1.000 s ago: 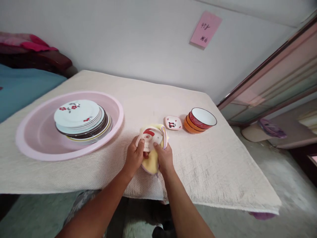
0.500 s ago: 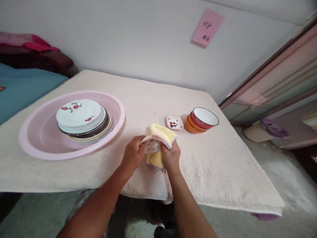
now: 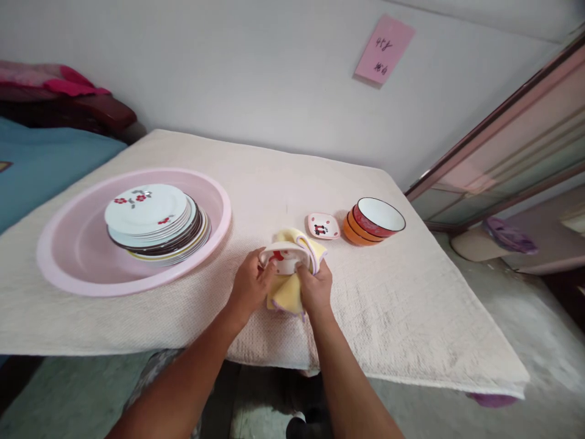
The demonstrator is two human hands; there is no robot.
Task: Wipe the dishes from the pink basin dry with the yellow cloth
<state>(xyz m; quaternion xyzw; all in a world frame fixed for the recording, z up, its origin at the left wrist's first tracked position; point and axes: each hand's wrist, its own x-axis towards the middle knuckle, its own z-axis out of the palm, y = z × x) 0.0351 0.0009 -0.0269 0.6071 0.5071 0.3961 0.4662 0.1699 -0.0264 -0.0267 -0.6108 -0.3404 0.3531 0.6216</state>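
Observation:
My left hand (image 3: 249,286) grips the near left edge of a small white dish (image 3: 284,257) with a red mark on it. My right hand (image 3: 315,288) is closed on a yellow cloth (image 3: 287,294) with a purple hem, wrapped under and around the dish's right side. Both hands hold these just above the table's front edge. A similar small square dish (image 3: 323,225) lies on the table behind them.
A large pink basin (image 3: 73,256) on the left holds a stack of plates (image 3: 153,222). Stacked orange and red bowls (image 3: 375,221) stand right of the square dish. A cream cloth covers the table (image 3: 411,305). A pink note (image 3: 382,50) hangs on the wall.
The cloth was folded over the dish half a second ago; now the dish's face shows again, with the cloth beneath and to its right. Both hands stay in place.

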